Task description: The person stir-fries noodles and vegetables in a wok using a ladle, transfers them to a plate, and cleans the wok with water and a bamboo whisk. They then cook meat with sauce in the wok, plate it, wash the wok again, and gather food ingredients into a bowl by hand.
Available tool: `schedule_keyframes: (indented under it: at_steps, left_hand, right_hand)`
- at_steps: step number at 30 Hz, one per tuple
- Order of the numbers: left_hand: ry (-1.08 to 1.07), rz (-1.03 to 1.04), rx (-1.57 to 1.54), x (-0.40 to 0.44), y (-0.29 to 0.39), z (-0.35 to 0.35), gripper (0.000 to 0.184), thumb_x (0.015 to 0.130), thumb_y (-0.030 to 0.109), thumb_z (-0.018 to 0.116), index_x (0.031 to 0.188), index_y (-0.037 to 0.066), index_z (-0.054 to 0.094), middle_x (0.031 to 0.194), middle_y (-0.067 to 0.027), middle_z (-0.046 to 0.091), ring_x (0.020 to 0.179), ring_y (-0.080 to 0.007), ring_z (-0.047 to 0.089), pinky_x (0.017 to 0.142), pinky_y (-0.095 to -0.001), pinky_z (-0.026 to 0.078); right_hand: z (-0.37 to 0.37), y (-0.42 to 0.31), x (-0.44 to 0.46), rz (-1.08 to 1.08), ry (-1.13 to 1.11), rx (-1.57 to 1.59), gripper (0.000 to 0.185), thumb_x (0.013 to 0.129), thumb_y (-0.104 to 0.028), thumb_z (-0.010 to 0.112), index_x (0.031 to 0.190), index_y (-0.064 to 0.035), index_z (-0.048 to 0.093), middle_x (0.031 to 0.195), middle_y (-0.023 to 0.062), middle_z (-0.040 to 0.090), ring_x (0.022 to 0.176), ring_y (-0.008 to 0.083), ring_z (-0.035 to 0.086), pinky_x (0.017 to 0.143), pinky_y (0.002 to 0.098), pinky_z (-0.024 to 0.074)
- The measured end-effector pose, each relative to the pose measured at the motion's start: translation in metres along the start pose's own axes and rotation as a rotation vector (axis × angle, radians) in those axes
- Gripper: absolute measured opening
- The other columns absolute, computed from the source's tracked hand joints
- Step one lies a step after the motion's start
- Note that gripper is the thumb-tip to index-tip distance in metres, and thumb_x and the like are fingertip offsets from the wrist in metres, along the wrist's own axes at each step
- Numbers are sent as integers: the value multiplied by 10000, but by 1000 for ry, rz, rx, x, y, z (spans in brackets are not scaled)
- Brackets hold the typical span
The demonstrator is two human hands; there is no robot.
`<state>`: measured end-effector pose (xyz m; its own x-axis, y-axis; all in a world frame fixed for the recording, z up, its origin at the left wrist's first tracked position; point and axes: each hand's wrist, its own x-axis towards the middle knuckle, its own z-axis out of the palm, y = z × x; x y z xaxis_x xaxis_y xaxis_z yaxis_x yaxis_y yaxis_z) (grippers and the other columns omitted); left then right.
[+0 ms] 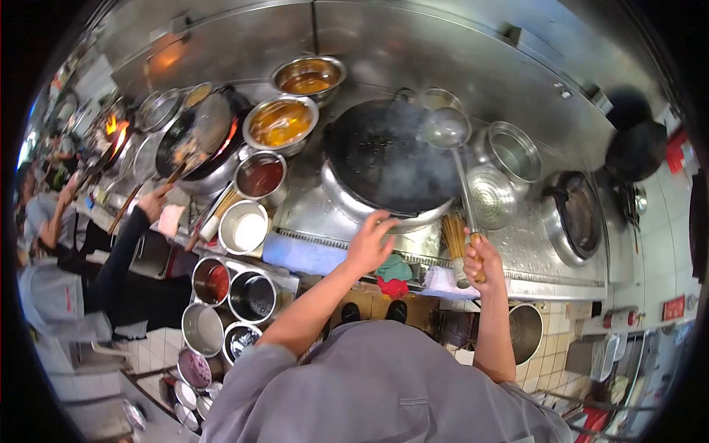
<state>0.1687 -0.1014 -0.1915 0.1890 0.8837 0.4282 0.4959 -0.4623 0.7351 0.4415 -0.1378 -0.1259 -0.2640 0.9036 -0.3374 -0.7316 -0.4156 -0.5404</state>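
Observation:
A large black wok [391,155] sits on the burner in front of me, with steam rising over its right half. My right hand [484,262] is wrapped round the wooden handle of a ladle [447,129]; its metal bowl hangs over the wok's far right side. At the wok's near rim is my left hand [371,244], its fingers apart and nothing held. Whether its fingertips touch the rim, I cannot tell. A bamboo brush [453,235] stands between the wok and my right hand. Below my left hand lie a green cloth [394,268] and a red cloth [394,289].
Left of the wok stand bowls of amber liquid [281,124] and a pot of red sauce [261,176]. A perforated strainer [490,198] and a steel pot [513,151] are to the right. Further left, a co-worker's hand [154,203] holds a tool at a flaming wok.

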Motion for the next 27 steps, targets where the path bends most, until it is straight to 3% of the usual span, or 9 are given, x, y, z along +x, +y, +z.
schedule_keyframes:
  at_steps: [3,8,10,14,18,21,24,26,27]
  left_hand:
    - [-179,-105,51,23,0,13,479,774,176,630,1233,131,497,1274,-151,428,1027,-353,547,851,-428,474]
    - [27,12,-12,-14,9,6,438,789,160,629,1207,100,517,1276,-148,427,986,-315,574,837,-393,478]
    - [-90,-188,-270,-42,5,-3,337,794,89,599,1129,68,565,1191,-149,516,944,-279,595,791,-342,494]
    - [-204,-434,-336,-111,-25,-5,224,826,120,586,1031,33,612,952,-126,643,827,-232,635,720,-315,504]
    - [-224,-552,-268,-179,-52,-14,232,837,159,585,1024,26,614,921,-122,660,806,-213,643,716,-314,506]
    - [-238,-913,-184,-237,-84,-12,289,819,249,596,1027,52,629,950,-134,662,865,-238,643,770,-333,499]
    - [-231,-1043,-117,-288,-98,-15,349,802,335,593,1022,71,649,986,-146,661,927,-263,635,819,-348,486]
    - [-299,-1279,-136,-313,-93,-21,378,787,359,594,1014,63,656,1023,-159,650,966,-277,622,835,-345,478]
    - [-299,-1283,-138,-334,-97,-19,378,787,359,594,1014,63,656,1023,-159,650,966,-277,622,835,-345,478]
  right_hand:
    - [11,29,19,-166,452,-1188,482,924,-102,487,1348,-32,269,663,26,467,430,89,432,374,231,367]
    - [49,36,-3,-70,261,-962,448,925,-113,487,1331,-40,311,675,25,464,424,83,430,372,224,366]
    - [71,40,-7,84,-11,-643,480,926,-134,487,1349,-51,278,699,25,457,421,82,409,364,222,361]
    - [111,58,18,313,-237,-573,411,930,-167,493,1293,-41,346,714,25,455,437,76,401,379,216,354]
    - [138,94,50,365,-224,-735,332,928,-165,500,1217,-36,403,706,16,458,446,71,401,385,217,347]
    - [150,116,74,393,-319,-888,262,921,-154,504,1148,-43,434,694,7,460,457,67,407,394,218,343]
    - [152,134,91,476,-396,-960,521,907,-157,518,1350,-18,280,690,11,465,451,71,401,404,218,347]
    - [158,141,92,458,-329,-985,226,913,-145,508,1111,-55,445,686,4,456,463,72,407,409,218,345]
    - [159,143,93,461,-325,-986,246,913,-149,508,1129,-53,439,688,7,458,467,74,407,408,220,346]
